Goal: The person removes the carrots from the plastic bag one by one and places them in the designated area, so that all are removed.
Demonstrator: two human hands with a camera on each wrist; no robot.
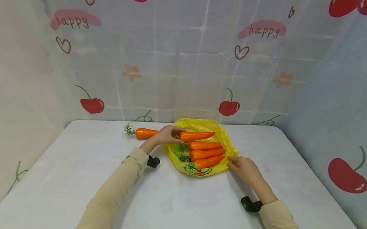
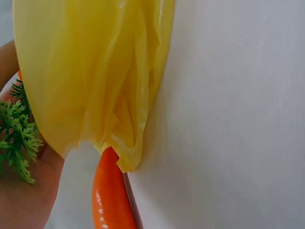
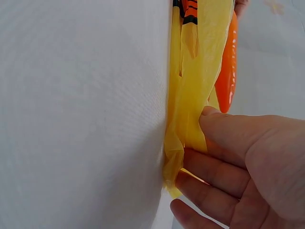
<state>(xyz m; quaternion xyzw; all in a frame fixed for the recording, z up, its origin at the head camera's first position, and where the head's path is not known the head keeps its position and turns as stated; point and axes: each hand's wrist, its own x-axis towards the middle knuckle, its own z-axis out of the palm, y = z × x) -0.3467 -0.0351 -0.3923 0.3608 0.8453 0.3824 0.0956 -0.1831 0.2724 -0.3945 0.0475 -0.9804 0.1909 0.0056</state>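
My left hand (image 1: 169, 135) grips an orange carrot (image 1: 199, 135) by its leafy end, its tip pointing right over a yellow plastic bag (image 1: 214, 122). Green leaves (image 2: 16, 133) show against the palm in the left wrist view. Three more carrots (image 1: 207, 154) lie side by side on the bag, leaves to the left. At the bag's right edge, my right hand (image 1: 245, 168) pinches the plastic (image 3: 195, 90) between thumb and fingers. Another carrot (image 1: 145, 133) lies on the table left of the bag, partly hidden behind the left hand.
The white table (image 1: 187, 203) runs back to a pale curtain (image 1: 175, 60) printed with cherries and hearts. Black wrist devices (image 1: 153, 162) show beside the sleeves. A pale side wall (image 1: 340, 121) bounds the table on the right.
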